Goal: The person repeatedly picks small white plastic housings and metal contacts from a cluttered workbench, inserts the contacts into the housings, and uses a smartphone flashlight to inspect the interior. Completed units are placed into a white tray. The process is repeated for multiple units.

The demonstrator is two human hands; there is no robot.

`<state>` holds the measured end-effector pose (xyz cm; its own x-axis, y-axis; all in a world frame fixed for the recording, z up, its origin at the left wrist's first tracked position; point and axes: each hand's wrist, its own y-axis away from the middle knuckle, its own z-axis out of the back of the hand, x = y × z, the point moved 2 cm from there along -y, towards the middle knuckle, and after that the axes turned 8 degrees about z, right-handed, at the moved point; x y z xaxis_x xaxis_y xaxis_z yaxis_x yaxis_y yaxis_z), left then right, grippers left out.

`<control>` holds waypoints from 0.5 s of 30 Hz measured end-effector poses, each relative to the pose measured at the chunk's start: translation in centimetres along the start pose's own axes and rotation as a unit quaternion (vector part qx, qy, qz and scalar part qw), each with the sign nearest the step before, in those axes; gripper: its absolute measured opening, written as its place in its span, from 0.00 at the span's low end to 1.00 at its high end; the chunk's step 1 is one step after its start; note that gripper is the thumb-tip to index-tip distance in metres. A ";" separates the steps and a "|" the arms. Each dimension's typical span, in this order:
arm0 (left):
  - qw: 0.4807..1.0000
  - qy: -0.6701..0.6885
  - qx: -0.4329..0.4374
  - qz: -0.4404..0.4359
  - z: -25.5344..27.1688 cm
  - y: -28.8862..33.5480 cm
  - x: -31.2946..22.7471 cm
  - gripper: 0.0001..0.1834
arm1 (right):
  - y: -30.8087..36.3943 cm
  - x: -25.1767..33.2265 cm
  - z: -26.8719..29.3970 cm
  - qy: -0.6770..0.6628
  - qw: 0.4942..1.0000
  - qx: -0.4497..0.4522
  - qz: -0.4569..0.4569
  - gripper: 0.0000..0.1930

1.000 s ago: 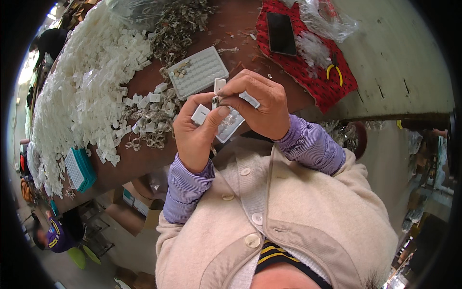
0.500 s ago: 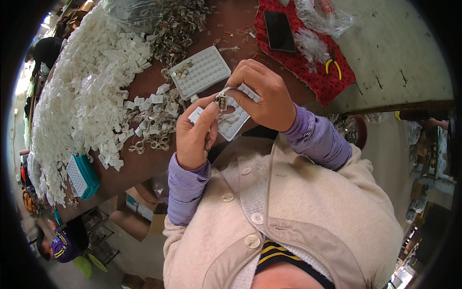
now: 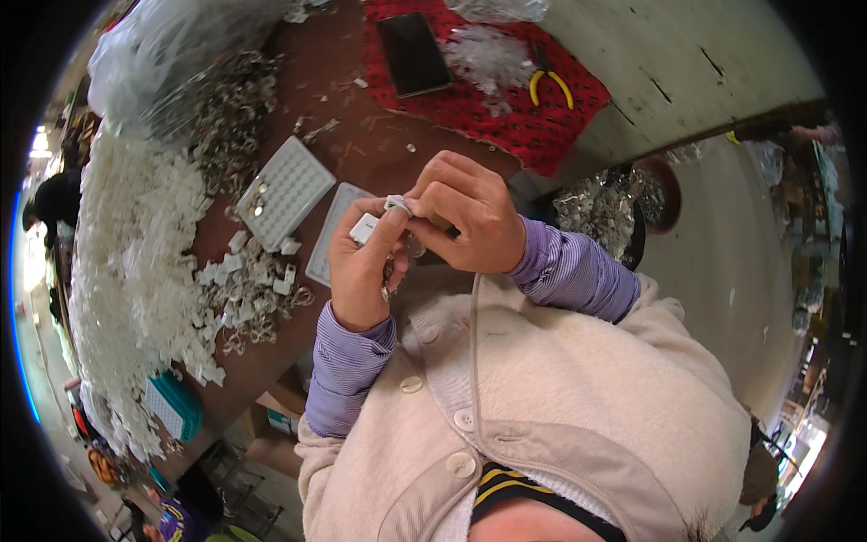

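Observation:
My left hand [image 3: 359, 280] is closed around a small white square tag [image 3: 364, 229], which sticks out between its fingers. A silvery strand [image 3: 386, 278] hangs from the same hand. At the left thumb tip is a small whitish piece [image 3: 396, 204], too small to name, and my right hand [image 3: 474, 221] pinches at it with fingertips pressed together. Just beyond my hands lies a white tray [image 3: 327, 244] with dimpled pockets, partly hidden by the left hand. Another pocketed tray [image 3: 293, 185] sits farther left, holding a few small round metal pieces.
A big heap of white tags [image 3: 135, 271] covers the table's left side. Tangled silvery strands [image 3: 230, 108] lie beyond the trays. On a red cloth [image 3: 488, 131] are a phone [image 3: 413, 54], clear plastic bits [image 3: 492, 59] and yellow-handled pliers [image 3: 551, 88]. A teal-and-white container [image 3: 176, 406] stands near left.
The view has swung, so the table things sit farther left. My right hand has come down closer to my left. The small piece between them has turned, and its whitish side now shows.

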<state>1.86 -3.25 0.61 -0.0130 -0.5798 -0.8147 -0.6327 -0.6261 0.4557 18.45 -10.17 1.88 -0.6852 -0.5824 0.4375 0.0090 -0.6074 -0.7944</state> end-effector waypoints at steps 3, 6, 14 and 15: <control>0.994 0.034 0.072 0.074 -1.2 -1.8 0.2 0.10 | 1.3 -0.7 1.5 0.042 0.999 0.008 -0.030 0.13; 0.997 0.029 0.069 0.037 -0.9 -3.2 -0.7 0.08 | 1.5 -3.1 3.5 0.072 0.996 0.039 -0.038 0.14; 0.994 0.091 0.021 -0.049 1.9 -3.8 -3.1 0.09 | 0.5 -11.5 6.9 0.355 0.925 0.120 -0.058 0.05; 0.993 0.103 0.030 -0.039 1.8 -3.6 -2.8 0.10 | 0.3 -11.9 6.8 0.358 0.923 0.134 -0.048 0.05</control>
<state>2.76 1.58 0.58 0.1926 -0.6286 -0.7535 -0.6706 -0.6449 0.3666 31.54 -7.11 -0.64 -0.9970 -0.0706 0.0333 0.0372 -0.8049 -0.5923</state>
